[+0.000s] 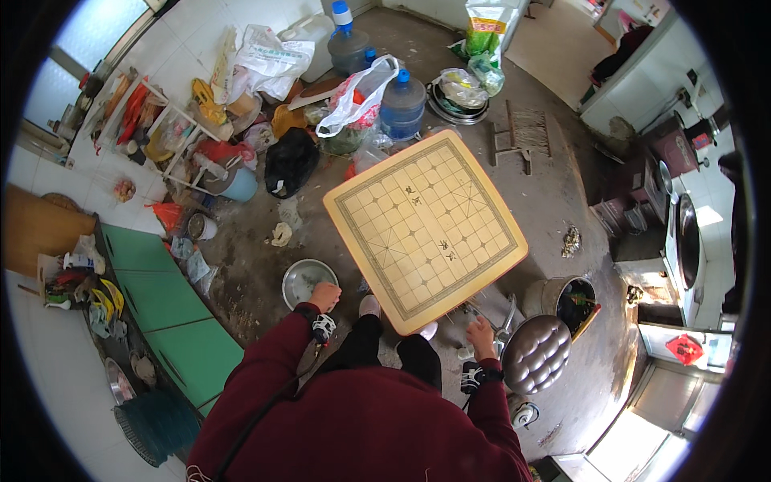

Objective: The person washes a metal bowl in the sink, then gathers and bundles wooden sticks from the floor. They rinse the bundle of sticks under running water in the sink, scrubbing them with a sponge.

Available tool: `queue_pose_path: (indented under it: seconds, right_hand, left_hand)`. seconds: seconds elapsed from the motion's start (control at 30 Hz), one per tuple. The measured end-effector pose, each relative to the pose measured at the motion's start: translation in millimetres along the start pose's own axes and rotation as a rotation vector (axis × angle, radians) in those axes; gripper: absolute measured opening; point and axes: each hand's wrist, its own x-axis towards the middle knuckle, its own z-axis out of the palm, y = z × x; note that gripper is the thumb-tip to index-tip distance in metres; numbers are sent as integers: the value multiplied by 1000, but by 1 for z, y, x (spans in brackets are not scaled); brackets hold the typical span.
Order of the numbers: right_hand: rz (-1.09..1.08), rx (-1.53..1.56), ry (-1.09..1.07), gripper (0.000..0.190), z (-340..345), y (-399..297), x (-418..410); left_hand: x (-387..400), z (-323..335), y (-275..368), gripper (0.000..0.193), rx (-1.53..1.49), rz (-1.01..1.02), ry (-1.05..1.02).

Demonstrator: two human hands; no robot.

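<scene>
My left hand [325, 297] is curled into a fist and overlaps the right rim of a round metal basin [303, 278] in the head view. Nothing shows in that hand. My right hand [480, 337] has its fingers bent, beside a stool with a tufted dark brown seat [537, 354]. Whether those fingers grip anything is unclear. Before me stands a small square table whose pale top is printed with a Chinese chess board [425, 232]. Both hands are apart from its near edge. My shoes partly show below it.
A bucket [542, 296] stands right of the table. Water jugs [402, 107], plastic bags and a black bag [291, 161] crowd the floor beyond. Green cabinets [158, 299] line the left side. A wok [688, 241] rests on the right. A low woven-seat stool [530, 132] stands farther back.
</scene>
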Motion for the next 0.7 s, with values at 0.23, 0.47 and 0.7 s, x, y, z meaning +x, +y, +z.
queue_pose_path:
  seconds: [0.23, 0.47, 0.7]
  right_hand:
    - [0, -87, -108, 59, -18, -6, 78]
    - [-16, -283, -134, 63, -33, 16, 154]
    - [154, 293, 110, 62, 20, 31, 218]
  left_hand:
    - [9, -24, -6, 33, 428, 383, 214]
    - [59, 50, 57, 65, -185, -62, 241]
    - [183, 44, 79, 83, -276, 4, 421]
